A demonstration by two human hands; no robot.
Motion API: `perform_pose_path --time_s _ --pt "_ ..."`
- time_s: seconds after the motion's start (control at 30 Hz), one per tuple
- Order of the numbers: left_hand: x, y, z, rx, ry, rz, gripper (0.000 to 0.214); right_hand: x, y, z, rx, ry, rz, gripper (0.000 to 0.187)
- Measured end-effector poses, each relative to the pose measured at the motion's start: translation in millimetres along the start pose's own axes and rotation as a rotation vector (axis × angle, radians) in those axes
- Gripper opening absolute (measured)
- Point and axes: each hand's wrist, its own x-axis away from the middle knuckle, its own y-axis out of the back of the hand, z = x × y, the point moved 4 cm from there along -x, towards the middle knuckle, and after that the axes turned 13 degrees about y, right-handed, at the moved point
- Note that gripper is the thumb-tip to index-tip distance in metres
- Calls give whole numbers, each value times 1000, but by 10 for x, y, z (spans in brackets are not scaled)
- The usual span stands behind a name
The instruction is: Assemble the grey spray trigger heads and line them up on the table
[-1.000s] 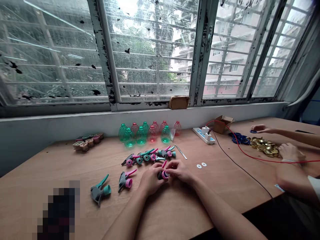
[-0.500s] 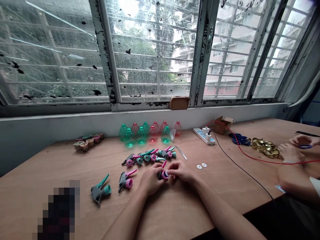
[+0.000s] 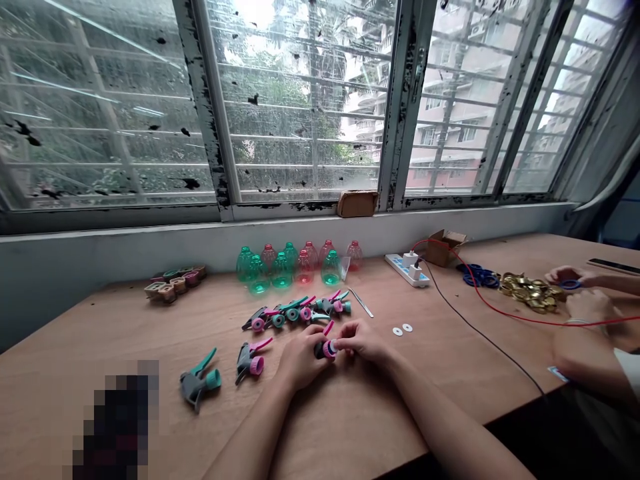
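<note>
Both my hands meet at the middle of the wooden table. My left hand [image 3: 301, 358] grips the dark body of a plastic trigger sprayer head [image 3: 324, 349], and my right hand [image 3: 363, 341] pinches its pink collar with the fingertips. Its pink trigger sticks up between my hands. Left of my hands lie a sprayer head with a pink collar [image 3: 249, 361] and a larger one with a teal collar [image 3: 199, 380]. Several more pink and teal sprayer heads [image 3: 295, 313] lie in a row just beyond my fingers.
Several green and red plastic bottles [image 3: 283, 268] stand by the window sill, with small cups [image 3: 173, 287] at left. A power strip [image 3: 406, 270], red wire [image 3: 500, 315], gold caps [image 3: 530, 292] and blue rings [image 3: 477, 279] lie right, beside a co-worker's hands [image 3: 580, 290].
My hands and the sprayer head stay nearly still. The co-worker's hand has moved right and back, now holding a blue ring near the gold caps.
</note>
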Motion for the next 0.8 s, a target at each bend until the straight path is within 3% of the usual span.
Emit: perform_pose_path --time_s 0.17,0.33,0.8 --pt "-2 8 -7 26 16 -8 12 2 -11 45 13 28 10 36" --pt "-15 -7 23 85 40 -40 11 11 -49 173 55 148 6 33" --pt "-30 -40 60 96 67 -49 14 63 -116 280 501 494 -93 20"
